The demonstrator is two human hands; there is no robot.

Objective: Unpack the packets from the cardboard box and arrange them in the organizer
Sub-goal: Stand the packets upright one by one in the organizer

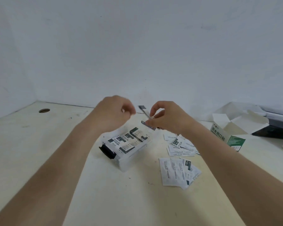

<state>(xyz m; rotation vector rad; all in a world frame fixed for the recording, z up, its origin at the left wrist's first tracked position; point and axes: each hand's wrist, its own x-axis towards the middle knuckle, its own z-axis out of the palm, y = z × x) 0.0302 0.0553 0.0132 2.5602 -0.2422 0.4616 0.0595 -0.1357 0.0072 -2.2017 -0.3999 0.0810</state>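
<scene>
Right hand: up over the tabletop, the right hand (168, 119) has its fingers (155, 110) and thumb pinched on the held packets (145, 112), thin strips seen edge-on and slanting up to the left.
Left hand: the left hand (114, 113) hangs just beside it, fingers curled in toward the palm. It's blurred, so I can't tell whether it pinches anything. The top end of the strips sits just off its fingertips.
Organizer: right below both hands, the clear organizer (129, 163) lies at an angle on the tabletop (39, 152), with a black latch (107, 151) on its near-left end.
Stowed packets: white and dark-green stowed packets (129, 141) lie flat inside the organizer, side by side.
Loose packets: two heaps lie to the right of the organizer. The near heap (175, 172) is fanned out on the tabletop, and the far heap (181, 145) is partly under the right forearm.
Cardboard box: the white and green cardboard box (225, 136) stands at the right, flaps open, well apart from the organizer.
Behind it: a dark tray (276, 123) sits at the far right edge, its contents unclear.
Tabletop: pale, with a round hole (44, 110) at far left.
</scene>
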